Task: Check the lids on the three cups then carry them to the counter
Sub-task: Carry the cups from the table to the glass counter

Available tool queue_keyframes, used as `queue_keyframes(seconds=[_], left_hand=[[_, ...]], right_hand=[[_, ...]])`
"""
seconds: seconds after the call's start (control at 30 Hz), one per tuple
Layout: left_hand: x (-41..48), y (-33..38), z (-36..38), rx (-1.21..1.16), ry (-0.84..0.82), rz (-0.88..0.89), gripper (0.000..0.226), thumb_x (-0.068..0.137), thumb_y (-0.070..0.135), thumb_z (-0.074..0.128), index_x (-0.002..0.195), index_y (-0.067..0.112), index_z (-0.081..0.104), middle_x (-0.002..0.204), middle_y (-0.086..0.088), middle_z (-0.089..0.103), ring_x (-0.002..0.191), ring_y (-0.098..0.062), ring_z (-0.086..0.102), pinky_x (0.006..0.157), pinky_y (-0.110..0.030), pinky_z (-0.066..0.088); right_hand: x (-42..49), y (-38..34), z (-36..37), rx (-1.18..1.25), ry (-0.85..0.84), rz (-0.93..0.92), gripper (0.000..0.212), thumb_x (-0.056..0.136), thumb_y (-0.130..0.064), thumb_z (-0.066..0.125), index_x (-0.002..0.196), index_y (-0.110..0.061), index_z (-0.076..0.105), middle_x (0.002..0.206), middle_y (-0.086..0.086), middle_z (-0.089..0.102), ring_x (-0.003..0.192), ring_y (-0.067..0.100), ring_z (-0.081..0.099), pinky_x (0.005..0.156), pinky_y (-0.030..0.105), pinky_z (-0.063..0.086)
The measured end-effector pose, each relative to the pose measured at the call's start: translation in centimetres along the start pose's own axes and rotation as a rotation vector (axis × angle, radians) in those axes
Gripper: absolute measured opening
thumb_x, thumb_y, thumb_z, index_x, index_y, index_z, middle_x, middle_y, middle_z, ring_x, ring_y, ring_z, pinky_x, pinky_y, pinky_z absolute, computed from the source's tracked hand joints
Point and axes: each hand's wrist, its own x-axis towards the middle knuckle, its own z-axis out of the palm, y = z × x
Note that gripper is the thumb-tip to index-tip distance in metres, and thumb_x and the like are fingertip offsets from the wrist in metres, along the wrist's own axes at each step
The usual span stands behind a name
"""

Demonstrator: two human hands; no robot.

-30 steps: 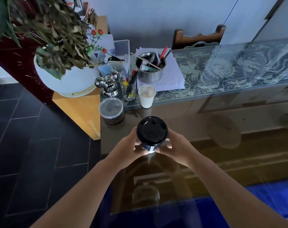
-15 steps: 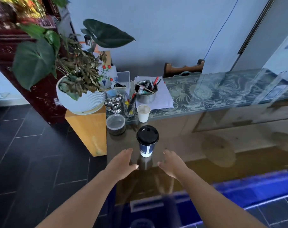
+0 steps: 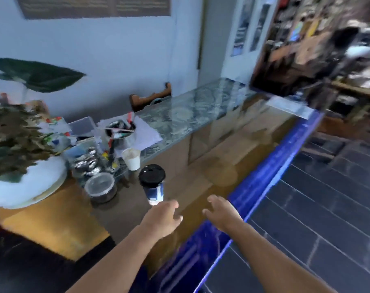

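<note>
A blue-and-white paper cup (image 3: 153, 191) with a black lid (image 3: 152, 174) stands upright on the glossy brown counter (image 3: 211, 166). My left hand (image 3: 162, 216) hovers just in front of the cup's base, fingers apart, holding nothing. My right hand (image 3: 221, 212) is further right over the counter's front edge, also empty with fingers spread. A small white paper cup without a lid (image 3: 131, 158) stands behind the lidded cup. The picture is blurred by head motion.
A round clear-lidded container (image 3: 100, 187) sits left of the cup. Behind are a metal pot of pens (image 3: 120, 129), papers, shiny ornaments and a white planter (image 3: 27, 182) on a wooden stand. A patterned glass top (image 3: 196, 106) runs back right. Dark tiled floor lies right.
Both hands let go of the lidded cup, leaving it standing on the counter, and drew back. My head has swung to the right, so the view now shows the floor and shelves.
</note>
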Motion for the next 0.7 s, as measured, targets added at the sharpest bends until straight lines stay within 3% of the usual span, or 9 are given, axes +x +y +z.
queue_keyframes(seconds=[0.13, 0.23, 0.33, 0.5, 0.6, 0.7], left_hand=[[-0.7, 3.1, 1.3, 0.076, -0.117, 0.282, 0.047, 0.098, 0.04, 0.062, 0.139, 0.018, 0.056, 0.135, -0.006, 0.067, 0.124, -0.025, 0.064, 0.101, -0.036, 0.052], [-3.6, 6.0, 3.0, 0.13, -0.226, 0.459, 0.045, 0.1, 0.037, 0.061, 0.139, 0.017, 0.054, 0.136, -0.006, 0.065, 0.122, -0.026, 0.064, 0.1, -0.041, 0.053], [-7.7, 9.7, 5.0, 0.206, -0.317, 0.637, 0.045, 0.1, 0.036, 0.06, 0.14, 0.016, 0.053, 0.139, -0.007, 0.062, 0.124, -0.03, 0.062, 0.099, -0.039, 0.052], [-16.3, 16.3, 9.6, 0.306, -0.44, 0.947, 0.047, 0.098, 0.039, 0.059, 0.141, 0.022, 0.054, 0.136, -0.002, 0.064, 0.122, -0.026, 0.062, 0.1, -0.036, 0.051], [-22.8, 19.5, 13.2, 0.374, -0.523, 1.122, 0.048, 0.095, 0.041, 0.061, 0.139, 0.023, 0.055, 0.132, -0.002, 0.066, 0.116, -0.026, 0.065, 0.098, -0.036, 0.052], [-30.8, 21.1, 17.0, 0.437, -0.611, 1.266, 0.051, 0.095, 0.042, 0.061, 0.142, 0.023, 0.054, 0.132, 0.0, 0.065, 0.116, -0.025, 0.065, 0.1, -0.036, 0.052]], right_hand=[[-8.4, 2.9, 1.6, 0.182, 0.157, 0.244, 0.046, 0.098, -0.035, 0.062, 0.138, -0.013, 0.056, 0.127, 0.009, 0.067, 0.119, 0.029, 0.063, 0.096, 0.033, 0.048], [-16.1, 4.8, 3.8, 0.297, 0.284, 0.412, 0.038, 0.095, -0.033, 0.066, 0.129, -0.015, 0.062, 0.114, 0.002, 0.068, 0.112, 0.025, 0.065, 0.093, 0.032, 0.05], [-24.4, 6.6, 6.1, 0.369, 0.418, 0.573, 0.04, 0.095, -0.035, 0.067, 0.128, -0.015, 0.061, 0.119, 0.003, 0.069, 0.11, 0.024, 0.066, 0.093, 0.032, 0.05], [-39.6, 8.9, 10.6, 0.46, 0.624, 0.871, 0.043, 0.094, -0.037, 0.066, 0.131, -0.015, 0.06, 0.121, 0.005, 0.069, 0.11, 0.026, 0.066, 0.092, 0.033, 0.052], [-48.6, 9.0, 14.5, 0.55, 0.741, 1.032, 0.045, 0.095, -0.037, 0.066, 0.134, -0.016, 0.059, 0.123, 0.004, 0.07, 0.105, 0.021, 0.067, 0.086, 0.026, 0.048], [-57.2, 7.7, 19.3, 0.589, 0.844, 1.169, 0.042, 0.093, -0.037, 0.066, 0.13, -0.018, 0.062, 0.112, -0.002, 0.073, 0.107, 0.019, 0.068, 0.079, 0.022, 0.042]])
